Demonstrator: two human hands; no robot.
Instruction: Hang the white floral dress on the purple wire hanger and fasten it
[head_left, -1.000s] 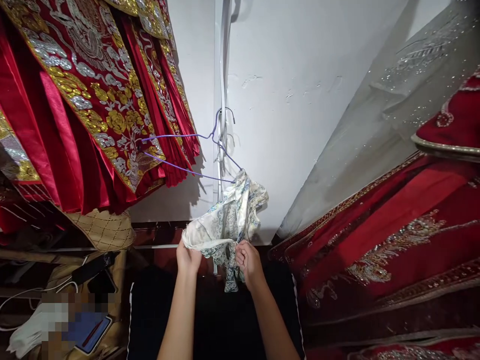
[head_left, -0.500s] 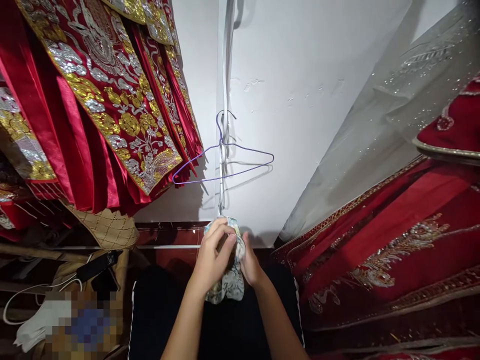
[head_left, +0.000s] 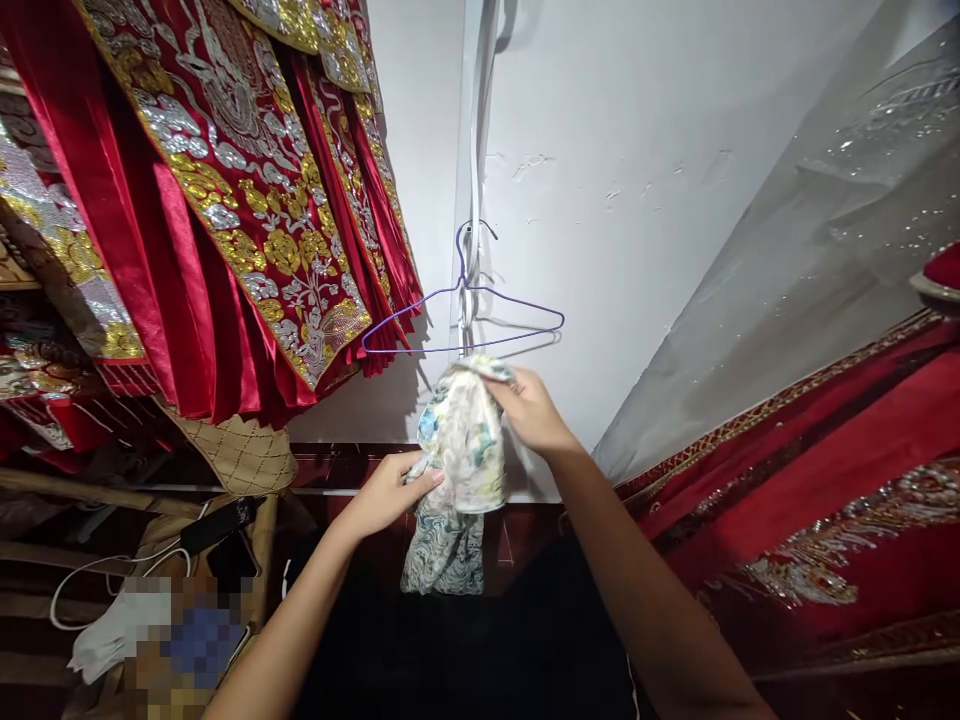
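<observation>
A patterned piece of cloth [head_left: 469,440], pale with green, blue and yellow patches, hangs between my two hands in front of the wall. My right hand [head_left: 529,408] pinches its upper right edge. Lower down, my left hand [head_left: 397,490] grips its left side between thumb and fingers. A darker, swirl-patterned part of the cloth drapes below, above my dark-clothed lap. Just above the cloth, a purple wire hanger [head_left: 463,350] hangs bare by its hook from a fixture on the wall. I cannot tell what kind of cloth item this is.
Red garments with gold and silver embroidery [head_left: 281,250] hang at the left. More red beaded fabric [head_left: 787,480] and a sheer glittery veil [head_left: 750,310] fill the right. At lower left a wooden chair [head_left: 262,535] bears a black object, a white cable and blurred items.
The cloth was bunched low between both hands; now it is raised and spread out. My right hand has moved up to its top edge, and my left hand has shifted left.
</observation>
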